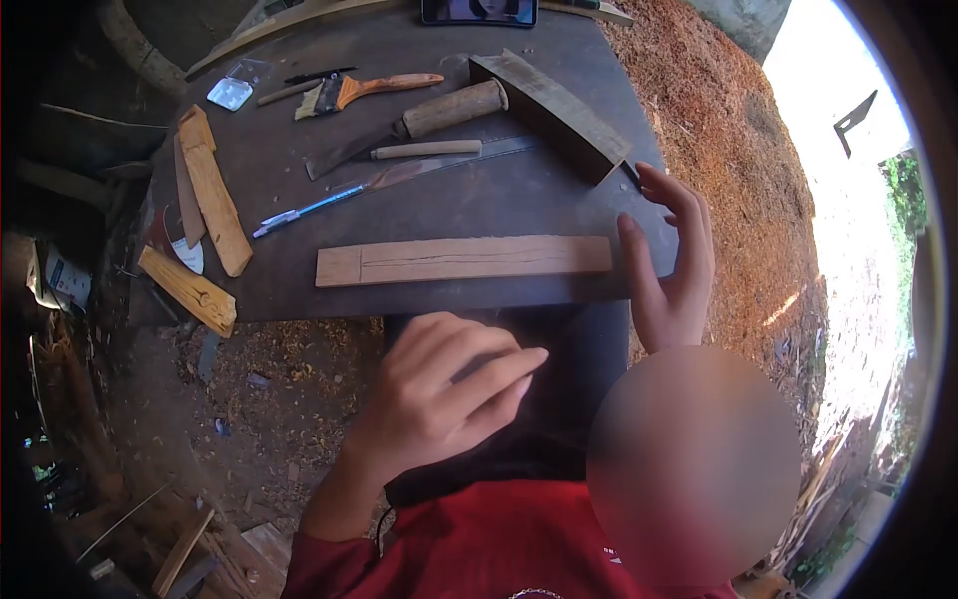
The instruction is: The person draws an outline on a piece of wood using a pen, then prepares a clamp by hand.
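The left hand [449, 389], half-curled, whether pinching cannot be told, is at six o'clock of the line-marked wooden strip [464, 262], flat on the tabletop [559, 215]; the right hand [679, 265], thumb and fingers parted, nears three o'clock.

- A dark, flat tabletop [269, 295] across the middle
- Reddish-brown wood shavings [733, 190] thickly covering the ground to its right
- Grey, rough masonry [743, 25] at the far right
- Glaring daylight [833, 60] beyond, with green foliage [903, 195] at the right edge
- Dim left side, its brown floor [294, 399] littered with chips, timber scraps [185, 552] lying near left
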The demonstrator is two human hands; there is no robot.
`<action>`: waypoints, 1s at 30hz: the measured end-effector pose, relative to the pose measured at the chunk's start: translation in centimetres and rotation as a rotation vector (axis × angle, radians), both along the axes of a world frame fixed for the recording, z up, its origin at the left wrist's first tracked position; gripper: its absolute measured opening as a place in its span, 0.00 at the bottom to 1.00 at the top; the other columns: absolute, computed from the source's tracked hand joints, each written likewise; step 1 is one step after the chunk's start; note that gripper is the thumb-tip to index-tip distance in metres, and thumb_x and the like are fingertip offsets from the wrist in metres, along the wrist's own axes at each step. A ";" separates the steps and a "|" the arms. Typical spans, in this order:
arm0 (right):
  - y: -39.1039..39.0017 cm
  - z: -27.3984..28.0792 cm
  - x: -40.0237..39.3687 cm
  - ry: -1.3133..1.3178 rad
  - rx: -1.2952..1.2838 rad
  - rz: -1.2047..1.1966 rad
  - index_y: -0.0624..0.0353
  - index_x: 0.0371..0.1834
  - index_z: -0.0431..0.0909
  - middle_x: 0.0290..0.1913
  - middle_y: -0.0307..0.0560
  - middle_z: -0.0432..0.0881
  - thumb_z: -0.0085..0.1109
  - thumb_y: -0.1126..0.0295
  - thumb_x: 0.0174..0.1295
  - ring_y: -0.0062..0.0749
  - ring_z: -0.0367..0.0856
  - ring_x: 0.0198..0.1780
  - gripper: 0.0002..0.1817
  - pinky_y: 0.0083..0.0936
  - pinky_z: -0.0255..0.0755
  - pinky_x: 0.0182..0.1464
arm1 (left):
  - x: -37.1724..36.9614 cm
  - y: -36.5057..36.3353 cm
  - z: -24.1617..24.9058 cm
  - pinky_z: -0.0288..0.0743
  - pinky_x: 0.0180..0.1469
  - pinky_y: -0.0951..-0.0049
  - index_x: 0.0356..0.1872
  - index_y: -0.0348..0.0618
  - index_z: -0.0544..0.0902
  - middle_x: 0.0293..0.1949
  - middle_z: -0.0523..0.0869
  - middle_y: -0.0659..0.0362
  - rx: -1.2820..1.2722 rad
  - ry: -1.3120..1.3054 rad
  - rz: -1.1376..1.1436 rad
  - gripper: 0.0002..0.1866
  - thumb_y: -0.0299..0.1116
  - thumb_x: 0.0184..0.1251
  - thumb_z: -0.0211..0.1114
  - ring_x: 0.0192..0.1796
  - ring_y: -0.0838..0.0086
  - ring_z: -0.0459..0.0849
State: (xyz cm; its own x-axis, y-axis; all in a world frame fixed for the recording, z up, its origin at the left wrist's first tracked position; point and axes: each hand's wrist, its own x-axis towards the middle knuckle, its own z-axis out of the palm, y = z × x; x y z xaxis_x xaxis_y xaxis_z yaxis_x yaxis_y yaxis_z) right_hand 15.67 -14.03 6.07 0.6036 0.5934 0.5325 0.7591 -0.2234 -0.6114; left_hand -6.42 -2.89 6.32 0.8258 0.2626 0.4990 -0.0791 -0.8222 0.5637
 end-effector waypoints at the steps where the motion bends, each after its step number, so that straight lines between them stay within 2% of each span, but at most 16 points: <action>1: 0.6 0.1 0.2 -0.021 -0.017 -0.012 0.56 0.65 0.80 0.59 0.54 0.81 0.65 0.73 0.66 0.45 0.81 0.60 0.23 0.39 0.72 0.65 | -0.4 0.4 -0.1 0.77 0.48 0.63 0.47 0.49 0.90 0.41 0.87 0.63 0.018 0.003 0.028 0.17 0.25 0.54 0.78 0.41 0.67 0.85; 4: 2.0 0.1 0.8 -0.083 -0.056 -0.046 0.54 0.68 0.76 0.60 0.54 0.80 0.65 0.67 0.67 0.49 0.79 0.63 0.26 0.43 0.68 0.67 | -1.1 0.9 -0.4 0.76 0.48 0.63 0.46 0.48 0.90 0.40 0.87 0.62 0.051 0.010 0.098 0.16 0.25 0.55 0.77 0.41 0.66 0.85; 7: 2.8 -0.1 1.8 -0.233 -0.153 -0.138 0.53 0.70 0.74 0.61 0.52 0.80 0.66 0.60 0.68 0.49 0.76 0.66 0.28 0.44 0.64 0.68 | -1.4 1.0 -0.7 0.76 0.49 0.63 0.46 0.47 0.90 0.40 0.87 0.62 0.049 0.005 0.133 0.15 0.24 0.56 0.77 0.41 0.65 0.85; 10: 3.3 -0.2 2.3 -0.229 -0.184 -0.130 0.53 0.70 0.74 0.61 0.50 0.80 0.66 0.56 0.69 0.48 0.75 0.66 0.29 0.45 0.62 0.68 | -1.5 0.9 -1.1 0.76 0.50 0.63 0.46 0.48 0.90 0.40 0.87 0.63 0.054 0.000 0.143 0.15 0.24 0.56 0.76 0.42 0.66 0.85; 16: 2.9 -0.7 2.8 -0.241 -0.267 -0.177 0.53 0.69 0.76 0.61 0.50 0.81 0.66 0.54 0.69 0.47 0.76 0.66 0.28 0.46 0.61 0.68 | -1.8 0.8 -1.3 0.76 0.51 0.62 0.46 0.48 0.90 0.41 0.87 0.62 0.055 0.002 0.148 0.15 0.25 0.57 0.76 0.43 0.66 0.86; 21: 2.4 -1.2 3.1 -0.188 -0.296 -0.198 0.52 0.70 0.76 0.63 0.54 0.80 0.64 0.51 0.70 0.50 0.76 0.69 0.29 0.47 0.60 0.72 | -2.1 1.7 -1.1 0.76 0.52 0.62 0.46 0.47 0.90 0.41 0.88 0.62 0.083 -0.011 0.154 0.14 0.25 0.58 0.75 0.44 0.65 0.86; 28: 1.4 -2.1 3.4 -0.150 -0.307 -0.246 0.54 0.69 0.77 0.63 0.54 0.80 0.64 0.49 0.71 0.50 0.77 0.68 0.29 0.47 0.62 0.71 | -1.2 5.9 1.1 0.75 0.53 0.61 0.46 0.45 0.88 0.43 0.86 0.59 0.193 0.025 0.391 0.11 0.28 0.62 0.72 0.48 0.61 0.84; 30: 1.4 -2.1 3.1 -0.179 -0.333 -0.256 0.55 0.68 0.77 0.62 0.54 0.80 0.65 0.48 0.70 0.49 0.77 0.67 0.30 0.46 0.62 0.70 | -0.6 6.3 1.1 0.75 0.56 0.60 0.47 0.44 0.88 0.45 0.87 0.58 0.184 0.063 0.384 0.11 0.29 0.64 0.71 0.49 0.61 0.84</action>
State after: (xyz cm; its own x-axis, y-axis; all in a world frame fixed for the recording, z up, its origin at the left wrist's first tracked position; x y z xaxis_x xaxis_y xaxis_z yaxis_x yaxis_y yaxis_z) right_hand 18.77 -12.67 3.98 0.6688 0.5936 0.4475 0.7411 -0.5797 -0.3386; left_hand -7.06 3.44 7.47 0.7161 0.4679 0.5180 0.2818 -0.8727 0.3989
